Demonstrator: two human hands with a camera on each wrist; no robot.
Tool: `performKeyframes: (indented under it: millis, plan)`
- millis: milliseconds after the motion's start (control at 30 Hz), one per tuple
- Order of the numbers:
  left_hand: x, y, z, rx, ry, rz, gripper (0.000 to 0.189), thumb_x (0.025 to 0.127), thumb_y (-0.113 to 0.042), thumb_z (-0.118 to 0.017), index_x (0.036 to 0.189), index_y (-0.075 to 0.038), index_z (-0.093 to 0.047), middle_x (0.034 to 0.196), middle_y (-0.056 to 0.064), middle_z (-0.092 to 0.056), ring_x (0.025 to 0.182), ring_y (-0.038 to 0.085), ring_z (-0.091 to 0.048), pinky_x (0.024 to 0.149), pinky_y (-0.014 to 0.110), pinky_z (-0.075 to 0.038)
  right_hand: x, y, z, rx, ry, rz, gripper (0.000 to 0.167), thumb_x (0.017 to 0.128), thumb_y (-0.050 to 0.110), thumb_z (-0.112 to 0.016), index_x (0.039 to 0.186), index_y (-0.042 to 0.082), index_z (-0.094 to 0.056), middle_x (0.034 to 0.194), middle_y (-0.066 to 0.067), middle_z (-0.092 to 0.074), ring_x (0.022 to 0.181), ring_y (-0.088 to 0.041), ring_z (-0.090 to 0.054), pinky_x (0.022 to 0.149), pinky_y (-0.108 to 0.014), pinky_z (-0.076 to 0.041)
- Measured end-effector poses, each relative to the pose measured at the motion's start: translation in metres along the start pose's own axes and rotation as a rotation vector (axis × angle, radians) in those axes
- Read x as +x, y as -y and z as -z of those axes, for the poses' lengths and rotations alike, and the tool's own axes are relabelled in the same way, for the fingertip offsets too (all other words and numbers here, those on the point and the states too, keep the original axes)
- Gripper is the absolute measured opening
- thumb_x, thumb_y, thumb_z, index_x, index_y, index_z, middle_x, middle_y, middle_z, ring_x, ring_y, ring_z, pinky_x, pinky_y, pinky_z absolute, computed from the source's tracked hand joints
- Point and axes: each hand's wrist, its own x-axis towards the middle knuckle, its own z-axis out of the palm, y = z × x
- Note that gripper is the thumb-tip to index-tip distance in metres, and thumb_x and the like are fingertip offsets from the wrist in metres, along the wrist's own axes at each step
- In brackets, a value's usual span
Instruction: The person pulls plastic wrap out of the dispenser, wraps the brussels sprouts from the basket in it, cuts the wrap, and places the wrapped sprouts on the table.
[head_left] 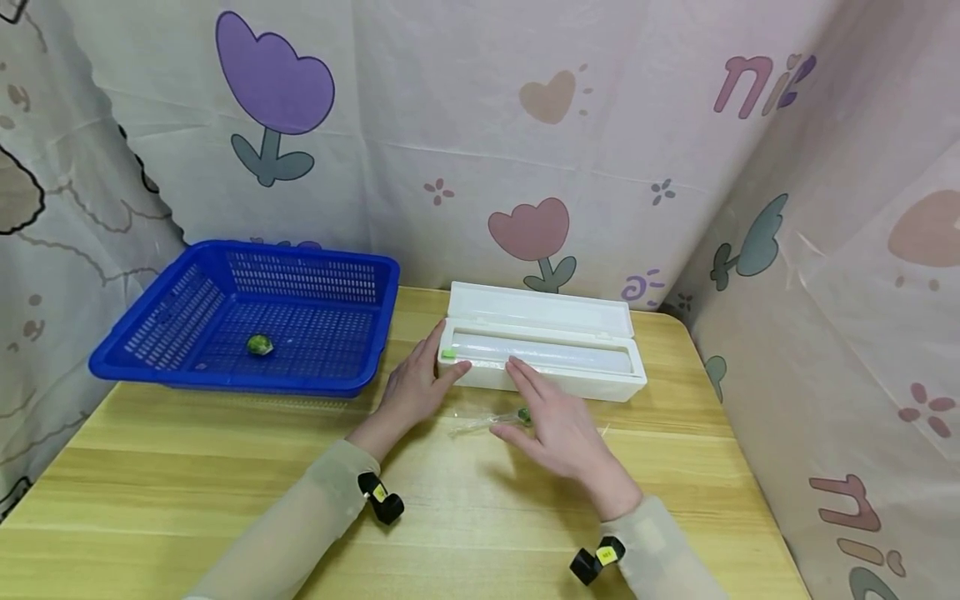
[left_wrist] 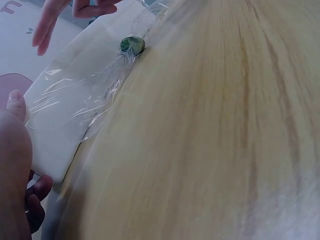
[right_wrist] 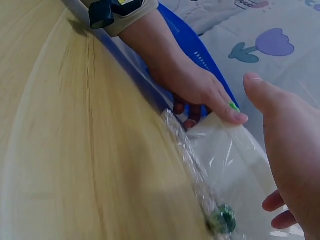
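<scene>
A white cling film box (head_left: pixel 611 390) stands with its lid tipped back, a roll of clear film (head_left: pixel 555 353) inside. My left hand (head_left: pixel 415 382) grips the box's left end, thumb over the front top edge and fingers at the side. Film hangs down the front, and a crumpled strip (right_wrist: pixel 182 142) lies along the foot of the box. Within that strip sits a small round green vegetable (left_wrist: pixel 132 45), like a Brussels sprout. Over the front of the box and the film is my right hand (head_left: pixel 558 429), fingers extended; fingertip contact is unclear.
To the left stands a blue plastic basket (head_left: pixel 360 385) holding another small green vegetable (head_left: pixel 260 344). Everything rests on a wooden table (head_left: pixel 465 533). Behind and to the right hangs a printed curtain (head_left: pixel 450 100), close to the table edges.
</scene>
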Motion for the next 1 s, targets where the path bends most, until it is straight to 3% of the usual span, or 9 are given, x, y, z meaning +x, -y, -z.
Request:
performKeyframes:
  millis: [133,300,500,733,833,900,1000]
  plan:
    - [0.0,0.0,0.0,0.003,0.002,0.002,0.096,0.095,-0.084,-0.046,0.171,-0.037,-0.009,0.162,0.013,-0.044,0.139,0.043,-0.051,0.104,0.064,-0.046,0.01,0.006,-0.001,-0.018,0.032,-0.004,0.096,0.1,0.075,-0.049,0.167,0.01,-0.03,0.172,-0.002,-0.031,0.132,-0.03,-0.06,0.054,-0.026,-0.045]
    - [0.0,0.0,-0.001,0.015,-0.001,-0.004,0.097,0.095,-0.084,-0.045,0.171,-0.035,-0.011,0.161,0.014,-0.045,0.139,0.042,-0.051,0.105,0.064,-0.046,0.025,0.015,-0.004,-0.04,0.033,0.04,0.097,0.1,0.078,-0.043,0.166,0.008,-0.032,0.171,-0.004,-0.033,0.12,-0.03,-0.067,0.05,-0.027,-0.043]
    - [0.0,0.0,0.0,0.03,-0.006,-0.009,0.099,0.095,-0.084,-0.045,0.172,-0.03,-0.012,0.159,0.015,-0.048,0.137,0.042,-0.053,0.103,0.063,-0.047,0.042,0.026,-0.008,-0.071,0.016,0.104,0.098,0.1,0.081,-0.036,0.164,0.007,-0.037,0.168,-0.005,-0.039,0.109,-0.027,-0.07,0.067,-0.037,-0.055]
    - [-0.001,0.001,0.002,0.046,0.002,-0.013,0.092,0.1,-0.073,-0.051,0.172,-0.03,-0.012,0.158,0.015,-0.049,0.133,0.043,-0.056,0.101,0.064,-0.049,0.058,0.034,-0.017,-0.114,0.054,0.127,0.098,0.1,0.082,-0.034,0.164,0.008,-0.037,0.168,-0.004,-0.038,0.096,-0.024,-0.071,0.055,-0.03,-0.048]
    - [0.0,0.001,0.002,0.048,-0.002,-0.015,0.088,0.104,-0.061,-0.058,0.172,-0.031,-0.012,0.155,0.014,-0.051,0.121,0.041,-0.063,0.094,0.061,-0.052,0.062,0.037,-0.02,-0.136,0.07,0.125,0.096,0.1,0.081,-0.036,0.165,0.01,-0.037,0.169,-0.003,-0.037,0.094,-0.023,-0.071,0.05,-0.027,-0.042]
    - [0.0,0.001,0.002,0.048,-0.01,-0.023,0.086,0.104,-0.051,-0.064,0.171,-0.03,-0.014,0.147,0.014,-0.057,0.105,0.038,-0.067,0.085,0.057,-0.055,0.065,0.039,-0.022,-0.148,0.078,0.122,0.095,0.1,0.081,-0.037,0.165,0.011,-0.038,0.17,-0.002,-0.036,0.093,-0.023,-0.07,0.049,-0.026,-0.039]
    - [0.0,0.001,0.002,0.05,-0.024,-0.032,0.087,0.103,-0.042,-0.068,0.171,-0.026,-0.017,0.134,0.012,-0.062,0.085,0.031,-0.064,0.073,0.051,-0.055,0.068,0.041,-0.024,-0.165,0.083,0.126,0.094,0.1,0.08,-0.039,0.165,0.011,-0.038,0.17,-0.003,-0.036,0.092,-0.023,-0.07,0.047,-0.025,-0.036]
